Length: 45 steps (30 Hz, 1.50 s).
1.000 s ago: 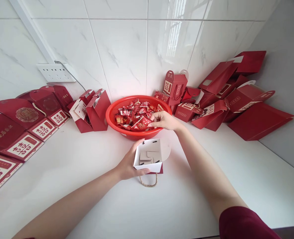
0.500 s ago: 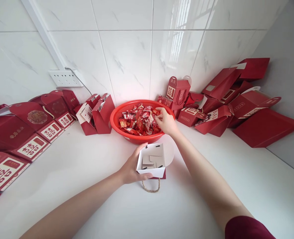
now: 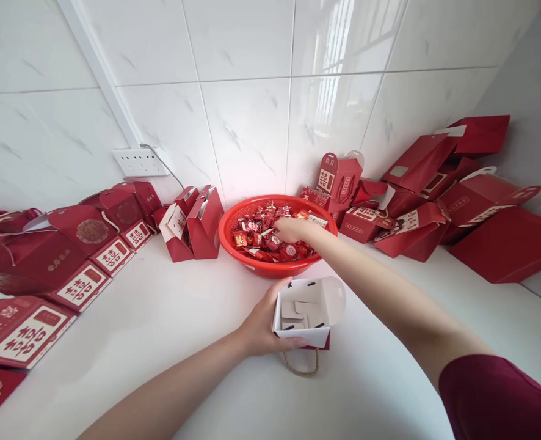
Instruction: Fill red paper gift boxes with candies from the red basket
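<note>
My left hand (image 3: 265, 327) grips the side of a small open gift box (image 3: 328, 318), white inside and red outside, with its fingers behind the wall and the thumb along the front. Folded flaps show on the box's bottom, and a twisted rope handle (image 3: 301, 371) hangs at its near side. Just beyond stands a red plastic basket (image 3: 227, 235) of red-wrapped candies (image 3: 275, 244). My right hand (image 3: 292, 230) reaches into it, its fingers curled down among the candies; the fingertips and whatever they pinch are hidden.
Red gift boxes (image 3: 82, 284) with white character labels line the left side. Two red boxes (image 3: 204, 223) stand left of the basket. More red boxes (image 3: 417, 162) are piled at the right against the tiled wall (image 3: 247, 134). A socket strip (image 3: 140, 162) with a cable is on the wall.
My right hand has moved from the basket's right side in toward the middle of the candies. My left hand keeps holding the box. The whole view has shifted a little.
</note>
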Each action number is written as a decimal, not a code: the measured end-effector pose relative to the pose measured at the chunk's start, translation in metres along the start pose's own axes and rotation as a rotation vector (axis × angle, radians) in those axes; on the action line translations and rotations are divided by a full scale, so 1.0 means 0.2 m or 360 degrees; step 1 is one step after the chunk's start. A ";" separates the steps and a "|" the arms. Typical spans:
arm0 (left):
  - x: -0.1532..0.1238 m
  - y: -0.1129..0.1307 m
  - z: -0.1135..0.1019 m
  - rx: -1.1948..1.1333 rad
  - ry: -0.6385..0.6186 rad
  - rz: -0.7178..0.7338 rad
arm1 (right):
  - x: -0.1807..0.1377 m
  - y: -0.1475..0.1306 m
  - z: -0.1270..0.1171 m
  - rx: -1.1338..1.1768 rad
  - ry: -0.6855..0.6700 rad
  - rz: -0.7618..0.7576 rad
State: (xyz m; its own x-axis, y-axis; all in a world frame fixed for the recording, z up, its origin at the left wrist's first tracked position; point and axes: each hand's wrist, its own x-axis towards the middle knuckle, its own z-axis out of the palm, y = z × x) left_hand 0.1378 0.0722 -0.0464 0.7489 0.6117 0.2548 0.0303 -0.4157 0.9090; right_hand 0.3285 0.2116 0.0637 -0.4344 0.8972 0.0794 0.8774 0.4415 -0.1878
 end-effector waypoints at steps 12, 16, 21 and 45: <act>0.02 0.01 -0.01 0.0097 -0.0044 -0.0017 | 0.25 -0.12 0.16 0.0056 -0.0151 -0.0591; 0.02 0.02 -0.01 0.0111 -0.0050 -0.0042 | 0.30 -0.12 0.17 -0.0014 -0.0296 -0.0566; 0.02 0.03 -0.01 0.0080 -0.0057 -0.0014 | 0.26 -0.15 0.15 -0.0082 -0.0386 -0.0547; 0.00 -0.01 0.05 0.0299 0.0391 0.0092 | -0.39 0.09 0.08 0.1043 0.0687 -0.0090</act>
State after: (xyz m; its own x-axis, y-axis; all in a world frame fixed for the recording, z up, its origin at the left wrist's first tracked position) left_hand 0.1444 0.0653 -0.0518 0.5711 0.7183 0.3974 0.1310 -0.5576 0.8197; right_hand 0.3747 0.1484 0.0388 -0.2396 0.8581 0.4542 0.4992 0.5102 -0.7004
